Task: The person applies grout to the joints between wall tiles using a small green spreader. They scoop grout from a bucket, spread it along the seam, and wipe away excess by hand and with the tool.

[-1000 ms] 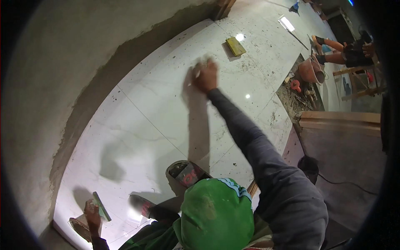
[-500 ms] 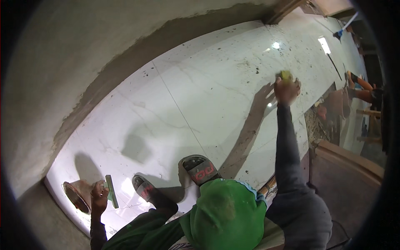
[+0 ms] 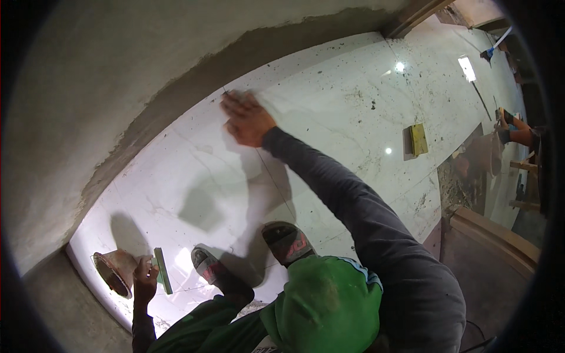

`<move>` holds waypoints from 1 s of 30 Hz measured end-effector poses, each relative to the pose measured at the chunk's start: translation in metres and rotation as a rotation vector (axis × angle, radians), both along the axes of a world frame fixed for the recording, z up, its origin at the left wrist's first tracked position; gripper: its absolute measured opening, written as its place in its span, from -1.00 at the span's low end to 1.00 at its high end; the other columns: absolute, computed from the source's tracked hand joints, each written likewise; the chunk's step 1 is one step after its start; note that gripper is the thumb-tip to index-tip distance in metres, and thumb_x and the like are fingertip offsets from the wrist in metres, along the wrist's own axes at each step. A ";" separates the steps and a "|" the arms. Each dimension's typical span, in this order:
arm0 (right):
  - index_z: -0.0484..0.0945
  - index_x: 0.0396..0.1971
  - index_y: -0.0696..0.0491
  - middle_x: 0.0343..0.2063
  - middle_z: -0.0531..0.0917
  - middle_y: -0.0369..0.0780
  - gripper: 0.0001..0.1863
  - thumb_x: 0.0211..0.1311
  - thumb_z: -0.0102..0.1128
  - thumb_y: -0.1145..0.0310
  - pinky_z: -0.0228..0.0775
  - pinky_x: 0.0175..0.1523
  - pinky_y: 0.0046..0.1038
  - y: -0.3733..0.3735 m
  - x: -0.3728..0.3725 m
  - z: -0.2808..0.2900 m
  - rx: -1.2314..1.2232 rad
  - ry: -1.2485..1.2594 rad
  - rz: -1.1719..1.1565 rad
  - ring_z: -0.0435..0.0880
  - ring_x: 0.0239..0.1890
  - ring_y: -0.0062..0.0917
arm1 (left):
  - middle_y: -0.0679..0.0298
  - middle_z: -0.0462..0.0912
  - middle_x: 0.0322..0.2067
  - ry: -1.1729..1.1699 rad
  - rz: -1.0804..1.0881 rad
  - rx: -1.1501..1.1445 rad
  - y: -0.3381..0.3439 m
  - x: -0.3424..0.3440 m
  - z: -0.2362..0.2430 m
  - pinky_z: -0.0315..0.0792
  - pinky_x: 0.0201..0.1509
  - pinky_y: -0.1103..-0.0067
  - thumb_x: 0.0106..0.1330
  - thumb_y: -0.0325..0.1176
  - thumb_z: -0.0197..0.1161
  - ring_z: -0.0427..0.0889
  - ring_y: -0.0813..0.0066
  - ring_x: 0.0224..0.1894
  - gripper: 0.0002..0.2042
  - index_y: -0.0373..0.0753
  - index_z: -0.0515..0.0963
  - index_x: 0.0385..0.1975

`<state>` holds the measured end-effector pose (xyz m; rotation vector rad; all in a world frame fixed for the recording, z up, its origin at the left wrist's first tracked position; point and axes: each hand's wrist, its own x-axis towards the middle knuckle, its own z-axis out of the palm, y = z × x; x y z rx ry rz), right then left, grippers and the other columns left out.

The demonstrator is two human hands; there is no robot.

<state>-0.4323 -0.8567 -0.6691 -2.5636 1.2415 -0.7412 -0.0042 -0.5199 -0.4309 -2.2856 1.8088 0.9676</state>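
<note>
My left hand is closed round the handle of a green hand float, which stands on edge above the tiles. Right beside that hand a dirty reddish bucket is tilted, its mouth turned to the left. My right hand reaches far across to the foot of the wall, slightly blurred, fingers stretched out over the tile joint; I see nothing held in it. A yellow-green rectangular block, its material unclear, lies on the speckled tiles off to the right.
Large white tiles carry dark crumbs. A rough plastered wall curves along the left. My sandalled feet stand near the middle. At the right are a wooden frame, a broom head and another person's arm.
My right hand has let go of the yellow-green block and swung left to the wall's foot. The block now rests on the floor. My left hand keeps the float beside the bucket.
</note>
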 end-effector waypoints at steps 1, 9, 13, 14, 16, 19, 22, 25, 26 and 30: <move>0.42 0.39 0.13 0.49 0.32 -0.04 -0.36 0.46 0.02 0.04 -0.11 0.62 0.05 -0.011 -0.021 0.006 -0.007 0.065 -0.041 0.19 0.57 -0.13 | -0.03 0.66 -0.35 0.050 0.051 0.004 0.006 0.002 0.000 0.50 -0.21 0.27 0.38 -0.33 0.21 0.64 0.16 -0.34 -0.66 -0.35 0.53 0.08; 0.10 0.60 -0.10 0.63 0.03 -0.20 -0.30 0.60 -0.26 -0.10 -0.22 0.65 0.01 -0.071 -0.226 0.000 0.099 0.309 -0.507 -0.04 0.65 -0.22 | 0.01 0.66 -0.46 0.097 0.223 0.260 0.023 -0.013 0.008 0.47 -0.27 0.32 0.36 -0.35 0.18 0.60 0.28 -0.43 -0.63 -0.44 0.53 0.07; 0.13 0.55 0.10 0.56 0.15 0.02 -0.25 0.56 -0.16 -0.06 -0.17 0.63 -0.02 -0.049 -0.350 -0.004 0.170 0.274 -1.023 0.08 0.60 -0.09 | 0.06 0.64 -0.48 0.128 0.114 0.160 0.007 -0.022 -0.003 0.46 -0.27 0.33 0.37 -0.32 0.20 0.59 0.28 -0.43 -0.63 -0.41 0.52 0.08; 0.10 0.56 0.17 0.55 0.14 0.10 -0.23 0.56 -0.14 -0.03 -0.16 0.62 -0.05 -0.033 -0.359 -0.003 0.184 0.351 -1.193 0.09 0.59 -0.02 | 0.06 0.64 -0.48 0.132 0.105 0.168 0.005 -0.024 -0.002 0.46 -0.27 0.33 0.37 -0.32 0.20 0.59 0.28 -0.43 -0.63 -0.41 0.52 0.08; 0.09 0.54 0.23 0.55 0.16 0.09 -0.22 0.56 -0.11 -0.01 -0.22 0.64 -0.04 0.001 -0.315 -0.002 0.017 0.131 -0.980 0.05 0.61 -0.06 | 0.07 0.60 -0.49 0.088 0.071 0.206 0.000 -0.023 0.003 0.47 -0.24 0.31 0.38 -0.31 0.20 0.58 0.23 -0.42 -0.63 -0.37 0.52 0.10; 0.10 0.56 0.16 0.57 0.12 0.03 -0.23 0.55 -0.06 0.01 -0.24 0.64 -0.02 0.074 -0.204 -0.002 0.130 -0.072 -0.379 -0.01 0.64 -0.09 | 0.12 0.58 -0.44 0.084 -0.126 0.045 0.007 -0.014 -0.014 0.46 -0.21 0.29 0.38 -0.33 0.21 0.53 0.21 -0.39 -0.65 -0.32 0.54 0.11; 0.19 0.53 0.08 0.54 0.19 0.01 -0.30 0.51 -0.07 0.06 -0.21 0.62 0.10 0.129 -0.122 0.030 0.251 0.079 0.000 0.06 0.61 -0.09 | 0.11 0.58 -0.35 0.064 -0.158 0.079 -0.014 -0.015 -0.008 0.46 -0.17 0.30 0.38 -0.37 0.21 0.51 0.25 -0.36 -0.66 -0.29 0.54 0.12; 0.22 0.53 0.04 0.56 0.19 -0.05 -0.33 0.53 -0.06 0.06 -0.14 0.62 0.05 0.112 -0.157 0.024 0.190 0.097 -0.231 0.07 0.62 -0.14 | 0.13 0.58 -0.32 0.062 0.086 0.235 -0.045 -0.021 0.001 0.47 -0.09 0.33 0.36 -0.38 0.20 0.53 0.38 -0.29 -0.62 -0.34 0.52 0.16; 0.25 0.52 -0.02 0.55 0.21 -0.08 -0.35 0.51 -0.03 0.10 -0.11 0.61 0.06 0.101 -0.187 0.012 0.143 0.066 -0.350 0.10 0.61 -0.16 | 0.13 0.58 -0.32 0.065 0.082 0.235 -0.047 -0.023 0.000 0.47 -0.09 0.33 0.36 -0.38 0.20 0.53 0.38 -0.29 -0.62 -0.34 0.52 0.16; 0.19 0.54 0.05 0.55 0.18 0.03 -0.34 0.55 -0.06 0.10 -0.18 0.63 -0.03 0.077 -0.367 -0.015 0.086 0.186 -0.849 0.07 0.61 -0.11 | 0.08 0.61 -0.27 0.188 0.086 0.155 -0.066 -0.057 -0.012 0.50 0.00 0.33 0.36 -0.37 0.21 0.58 0.37 -0.17 -0.60 -0.40 0.50 0.16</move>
